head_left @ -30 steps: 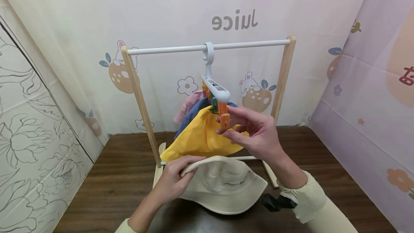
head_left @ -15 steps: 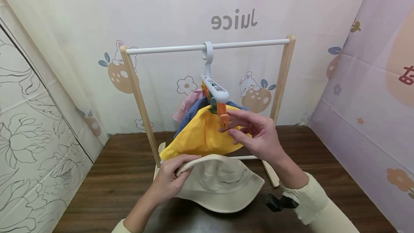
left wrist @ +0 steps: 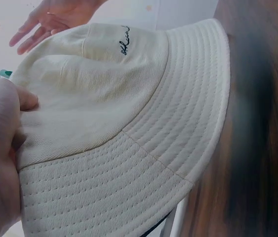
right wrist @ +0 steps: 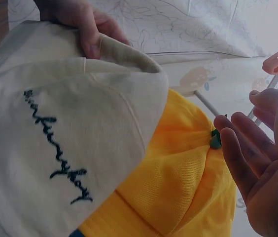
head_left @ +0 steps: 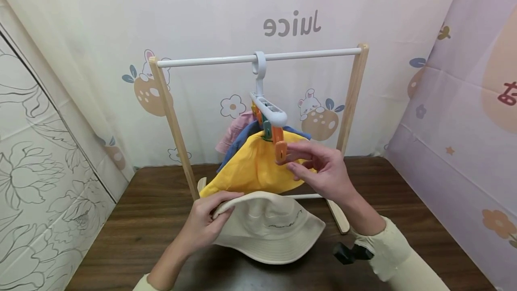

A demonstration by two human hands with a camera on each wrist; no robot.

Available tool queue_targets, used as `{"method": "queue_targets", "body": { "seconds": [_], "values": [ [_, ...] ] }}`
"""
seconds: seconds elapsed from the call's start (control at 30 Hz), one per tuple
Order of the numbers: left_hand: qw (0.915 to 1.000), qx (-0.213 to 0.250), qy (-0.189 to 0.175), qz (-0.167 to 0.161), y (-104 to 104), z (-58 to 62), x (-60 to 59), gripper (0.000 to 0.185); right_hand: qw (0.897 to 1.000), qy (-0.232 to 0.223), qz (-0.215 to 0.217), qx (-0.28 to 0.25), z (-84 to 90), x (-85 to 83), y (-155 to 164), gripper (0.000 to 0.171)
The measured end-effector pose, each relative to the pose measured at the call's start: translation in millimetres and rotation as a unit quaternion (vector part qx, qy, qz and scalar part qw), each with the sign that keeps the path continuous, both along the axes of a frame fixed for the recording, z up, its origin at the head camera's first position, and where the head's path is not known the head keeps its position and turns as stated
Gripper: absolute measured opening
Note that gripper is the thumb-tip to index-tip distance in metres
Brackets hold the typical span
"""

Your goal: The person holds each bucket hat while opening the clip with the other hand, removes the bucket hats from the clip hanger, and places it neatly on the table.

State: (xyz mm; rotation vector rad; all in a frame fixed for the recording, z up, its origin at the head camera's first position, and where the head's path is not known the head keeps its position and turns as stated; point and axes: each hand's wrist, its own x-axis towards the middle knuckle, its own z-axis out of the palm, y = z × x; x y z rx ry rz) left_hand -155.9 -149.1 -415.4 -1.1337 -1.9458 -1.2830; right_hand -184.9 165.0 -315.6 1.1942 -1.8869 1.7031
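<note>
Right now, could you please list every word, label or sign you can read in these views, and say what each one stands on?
"Juice", printed mirrored in grey on the backdrop cloth behind the rack.
Dark cursive embroidery on the cream bucket hat: too looped to read in any view.
A red mark on the side curtain at the right edge: cut off, not readable.
No print shows on the yellow hat.

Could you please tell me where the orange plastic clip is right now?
In the head view, the orange plastic clip hangs at the near end of the pale blue clip hanger, centre frame, against the yellow fabric hat, at the right hand's fingertips.
</note>
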Motion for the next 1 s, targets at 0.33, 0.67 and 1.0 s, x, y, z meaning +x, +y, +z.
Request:
{"method": "queue_targets", "body": {
  "seconds": [0.33, 0.67, 1.0],
  "values": [
    [0.9998, 0.006, -0.016, -0.003, -13.6, -0.9, 0.9, 0.044, 1.0, -0.011, -0.021, 0.0, -5.3, -3.6, 4.9, 0.04],
    [0.9995, 0.011, -0.027, 0.015, -25.7, -0.9, 4.9, 0.045, 0.999, -0.018, -0.027, 0.003, -9.9, -3.6, 11.2, 0.042],
    [0.999, 0.015, -0.024, 0.035, -37.2, -1.4, 5.8, 0.046, 0.996, -0.036, -0.068, 0.035, -11.6, -0.8, 22.8, 0.036]
  ]
}}
